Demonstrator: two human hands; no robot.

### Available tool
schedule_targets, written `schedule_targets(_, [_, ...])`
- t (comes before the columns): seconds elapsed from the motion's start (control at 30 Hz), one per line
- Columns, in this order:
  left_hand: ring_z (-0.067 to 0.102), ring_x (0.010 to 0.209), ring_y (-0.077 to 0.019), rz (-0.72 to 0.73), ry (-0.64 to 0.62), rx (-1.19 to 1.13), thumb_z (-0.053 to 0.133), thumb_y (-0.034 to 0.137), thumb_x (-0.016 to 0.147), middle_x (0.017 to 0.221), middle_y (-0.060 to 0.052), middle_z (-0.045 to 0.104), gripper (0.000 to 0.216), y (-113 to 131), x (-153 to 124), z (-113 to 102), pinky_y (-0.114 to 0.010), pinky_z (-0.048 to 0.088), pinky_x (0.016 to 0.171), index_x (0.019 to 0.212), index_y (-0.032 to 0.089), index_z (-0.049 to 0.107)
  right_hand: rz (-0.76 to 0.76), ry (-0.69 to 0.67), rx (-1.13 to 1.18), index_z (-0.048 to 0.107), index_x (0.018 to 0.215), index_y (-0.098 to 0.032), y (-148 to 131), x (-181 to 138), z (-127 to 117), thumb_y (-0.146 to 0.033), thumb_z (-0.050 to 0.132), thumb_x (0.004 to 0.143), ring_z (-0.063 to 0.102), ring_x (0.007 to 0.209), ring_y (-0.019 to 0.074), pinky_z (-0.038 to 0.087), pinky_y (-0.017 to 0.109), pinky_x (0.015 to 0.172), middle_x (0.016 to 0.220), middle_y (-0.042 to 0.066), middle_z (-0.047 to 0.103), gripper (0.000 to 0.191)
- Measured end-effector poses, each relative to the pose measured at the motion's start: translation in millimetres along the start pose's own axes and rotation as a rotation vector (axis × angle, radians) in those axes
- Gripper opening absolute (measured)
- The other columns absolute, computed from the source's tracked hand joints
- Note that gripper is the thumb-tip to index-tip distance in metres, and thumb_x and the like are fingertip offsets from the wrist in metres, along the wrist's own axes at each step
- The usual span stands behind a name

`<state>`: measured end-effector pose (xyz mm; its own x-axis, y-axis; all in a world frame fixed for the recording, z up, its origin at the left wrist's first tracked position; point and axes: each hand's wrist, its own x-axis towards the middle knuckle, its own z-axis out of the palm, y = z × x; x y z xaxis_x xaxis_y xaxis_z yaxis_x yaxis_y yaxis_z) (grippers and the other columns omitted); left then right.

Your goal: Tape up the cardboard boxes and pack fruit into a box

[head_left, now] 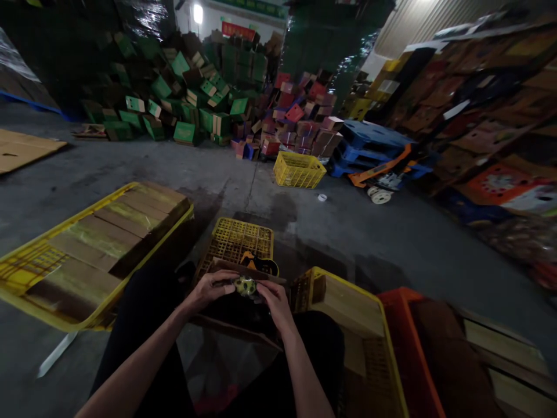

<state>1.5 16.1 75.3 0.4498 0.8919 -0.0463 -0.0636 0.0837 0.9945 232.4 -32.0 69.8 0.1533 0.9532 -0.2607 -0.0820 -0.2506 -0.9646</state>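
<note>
Between the fingertips of both hands is a small, shiny yellow-green packet with dark spots [246, 285]; its exact kind is too small and dim to make out. My left hand [215, 287] pinches its left end, and my right hand [273, 297] grips the right end. Directly below them, between my knees, sits an open cardboard box [235, 331] with a dark interior. Just beyond the hands, an orange-and-black object [259, 264], perhaps a tape dispenser, rests by an upturned yellow crate [239, 235].
At left stands a yellow crate [26, 310] holding flat cardboard pieces. To my right are another yellow crate [387, 331] with cardboard and an orange-red crate [413, 348]. Farther off are a yellow basket [299, 171], blue pallets [374, 139], a pallet jack [383, 177] and heaped green boxes [187, 132].
</note>
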Motion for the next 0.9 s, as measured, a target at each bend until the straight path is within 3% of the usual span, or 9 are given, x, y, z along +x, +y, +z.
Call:
schedule_targets(0.07, [0.066,0.108,-0.0285,-0.001,0.086,0.051,0.079,0.044,0.073,0.11,-0.008,0.075,0.036,-3,1,1,-0.035,0.049,0.097,0.1,0.02,0.079,0.013,-0.018,0.018,0.079,0.1,-0.022,-1,-3,0,-0.054,0.075,0.074,0.069,0.098,0.03,0.061,0.038,0.068,0.103,0.008,0.076,0.041])
schedule_targets(0.2, [0.069,0.083,-0.0231,-0.024,0.228,0.041,0.076,0.046,0.074,0.088,-0.005,0.077,0.032,-10,4,-1,-0.029,0.051,0.078,0.09,0.018,0.078,-0.112,-0.219,-0.04,0.069,0.124,-0.03,-16,-8,1,-0.051,0.07,0.083,0.052,0.13,0.0288,0.054,0.042,0.095,0.139,0.005,0.06,0.047])
schedule_targets(0.3, [0.064,0.07,-0.0184,-0.012,0.234,0.028,0.073,0.048,0.078,0.074,-0.003,0.073,0.031,-12,4,-3,-0.026,0.048,0.069,0.079,0.017,0.076,-0.231,-0.238,-0.15,0.073,0.117,-0.03,-25,-8,0,-0.044,0.074,0.081,0.054,0.129,0.0279,0.041,0.044,0.109,0.133,0.004,0.065,0.038])
schedule_targets(0.43, [0.06,0.063,-0.0163,-0.011,0.245,0.049,0.072,0.05,0.078,0.065,-0.002,0.067,0.034,-9,3,-1,-0.024,0.044,0.063,0.071,0.016,0.073,-0.265,-0.145,-0.212,0.081,0.093,-0.027,-21,-3,-2,-0.045,0.072,0.08,0.065,0.107,0.028,0.048,0.04,0.097,0.107,0.006,0.075,0.024])
schedule_targets(0.57, [0.053,0.054,-0.0136,0.002,0.287,0.075,0.068,0.052,0.08,0.056,0.001,0.06,0.038,-5,2,3,-0.023,0.039,0.056,0.068,0.016,0.07,-0.222,-0.055,-0.175,0.079,0.089,-0.024,-14,0,-5,-0.046,0.074,0.078,0.066,0.085,0.0226,0.052,0.032,0.077,0.093,0.004,0.074,0.026])
schedule_targets(0.9, [0.048,0.054,-0.0115,-0.004,0.293,0.088,0.066,0.057,0.08,0.056,0.003,0.054,0.044,-9,7,10,-0.021,0.033,0.053,0.065,0.016,0.064,-0.189,0.017,-0.065,0.075,0.092,-0.021,-5,3,-5,-0.048,0.074,0.077,0.063,0.078,0.0195,0.049,0.028,0.072,0.088,0.002,0.072,0.031])
